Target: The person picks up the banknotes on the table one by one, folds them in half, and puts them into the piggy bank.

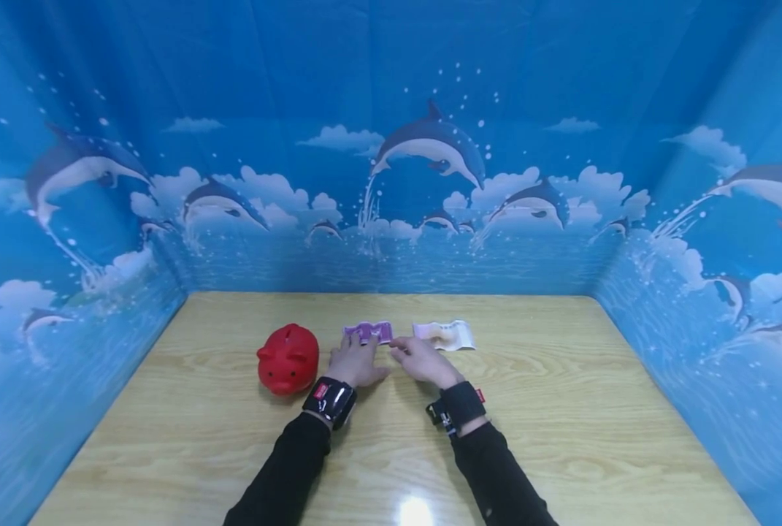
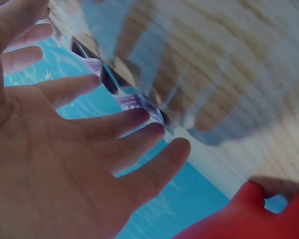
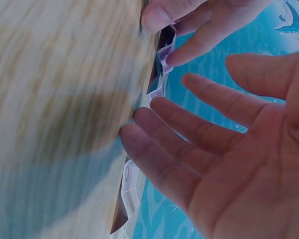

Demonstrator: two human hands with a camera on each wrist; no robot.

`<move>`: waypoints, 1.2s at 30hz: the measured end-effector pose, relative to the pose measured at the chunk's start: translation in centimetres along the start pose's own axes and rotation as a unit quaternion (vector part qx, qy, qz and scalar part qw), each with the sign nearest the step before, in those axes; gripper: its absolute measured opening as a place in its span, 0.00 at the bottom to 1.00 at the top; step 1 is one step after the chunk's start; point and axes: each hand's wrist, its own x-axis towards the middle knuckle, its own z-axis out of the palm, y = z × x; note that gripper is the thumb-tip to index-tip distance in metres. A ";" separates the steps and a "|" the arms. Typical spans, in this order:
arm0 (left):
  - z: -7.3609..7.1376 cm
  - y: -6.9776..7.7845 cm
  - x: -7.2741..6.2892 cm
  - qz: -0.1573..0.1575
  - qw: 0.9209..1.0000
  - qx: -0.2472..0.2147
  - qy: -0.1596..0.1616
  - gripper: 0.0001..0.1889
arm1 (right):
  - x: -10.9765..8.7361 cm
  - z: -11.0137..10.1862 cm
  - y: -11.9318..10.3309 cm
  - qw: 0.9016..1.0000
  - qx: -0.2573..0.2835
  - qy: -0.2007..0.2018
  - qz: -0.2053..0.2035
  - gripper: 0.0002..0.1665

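A crinkled purple banknote [image 1: 368, 332] lies toward the back of the table. My left hand [image 1: 354, 363] reaches to its near edge, fingers extended, and in the left wrist view the fingertips [image 2: 139, 117] overlap the purple note. My right hand [image 1: 423, 361] is just right of that note, its fingers loosely bent with nothing between them. A second, pale banknote [image 1: 445, 335], wavy and creased, lies just beyond my right hand. In the right wrist view the pale note [image 3: 130, 186] shows below my spread fingers.
A red piggy bank [image 1: 288, 359] with a slot on top stands left of my left hand. The wooden table [image 1: 575, 409] meets a blue dolphin-printed curtain [image 1: 391, 263] at its back and sides. Each wrist wears a black strapped camera.
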 end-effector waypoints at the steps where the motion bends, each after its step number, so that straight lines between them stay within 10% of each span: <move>1: 0.0 0.0 0.0 -0.001 1.000 0.002 -0.002 0.41 | 0.0 0.0 0.0 1.000 0.000 0.000 0.000 0.21; 36: 0.3 -0.5 -3.1 0.013 0.999 -0.037 0.037 0.41 | 0.2 0.6 0.3 0.999 -0.014 -0.049 -0.013 0.23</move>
